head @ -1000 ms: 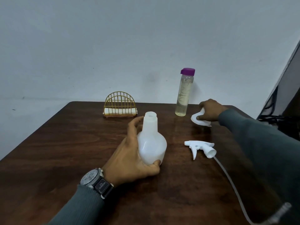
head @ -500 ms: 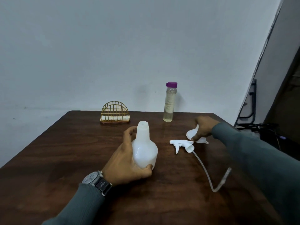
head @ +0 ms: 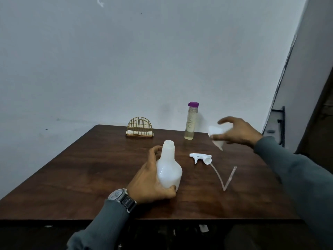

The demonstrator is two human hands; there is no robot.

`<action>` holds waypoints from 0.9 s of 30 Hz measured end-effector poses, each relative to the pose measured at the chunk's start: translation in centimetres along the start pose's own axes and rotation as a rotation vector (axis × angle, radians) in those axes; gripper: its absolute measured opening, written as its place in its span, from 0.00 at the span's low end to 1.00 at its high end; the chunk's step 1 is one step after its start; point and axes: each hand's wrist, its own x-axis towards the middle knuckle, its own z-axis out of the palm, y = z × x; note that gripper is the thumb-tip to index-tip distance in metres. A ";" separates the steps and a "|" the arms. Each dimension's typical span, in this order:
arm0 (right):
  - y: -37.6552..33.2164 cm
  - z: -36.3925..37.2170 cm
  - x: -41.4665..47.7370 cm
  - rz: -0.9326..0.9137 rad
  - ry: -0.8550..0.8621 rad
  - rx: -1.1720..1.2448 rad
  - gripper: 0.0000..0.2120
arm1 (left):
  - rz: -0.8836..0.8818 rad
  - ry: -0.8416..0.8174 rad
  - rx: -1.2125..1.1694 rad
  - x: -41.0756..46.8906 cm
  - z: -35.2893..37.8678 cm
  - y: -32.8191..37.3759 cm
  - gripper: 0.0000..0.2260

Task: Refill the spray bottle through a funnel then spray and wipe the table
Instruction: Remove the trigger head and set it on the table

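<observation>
Uncapped white spray bottle [head: 168, 170] stands upright, with blurred white funnel [head: 216, 137] aloft.

Plain indoor room, maybe home: dark wooden table [head: 86, 170] against bare painted wall [head: 126, 60], gold wire napkin holder [head: 139, 129].

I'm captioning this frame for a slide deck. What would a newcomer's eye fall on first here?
The uncapped white spray bottle stands on the dark table, gripped low by the left hand. To its right, the right hand holds a blurred white funnel in the air, near the purple-capped bottle of pale liquid at the back. Between them the trigger head lies flat, its tube bent in a V.
</observation>
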 end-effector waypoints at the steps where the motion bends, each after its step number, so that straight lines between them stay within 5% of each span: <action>1: -1.5 -0.3 -1.3 -0.054 0.026 0.126 0.35 | -0.001 0.007 0.000 -0.2 0.0 0.2 0.49; 6: -6.9 1.7 -6.8 -0.242 -0.011 0.522 0.27 | -0.003 0.041 -0.004 -0.7 0.2 0.8 0.48; 18: -8.4 8.1 -8.3 -0.233 0.128 0.813 0.30 | 0.004 0.063 -0.005 -0.7 0.5 0.5 0.49; 27: -7.9 8.9 -8.9 -0.185 0.058 0.892 0.32 | 0.013 0.057 0.031 -0.6 0.4 0.3 0.50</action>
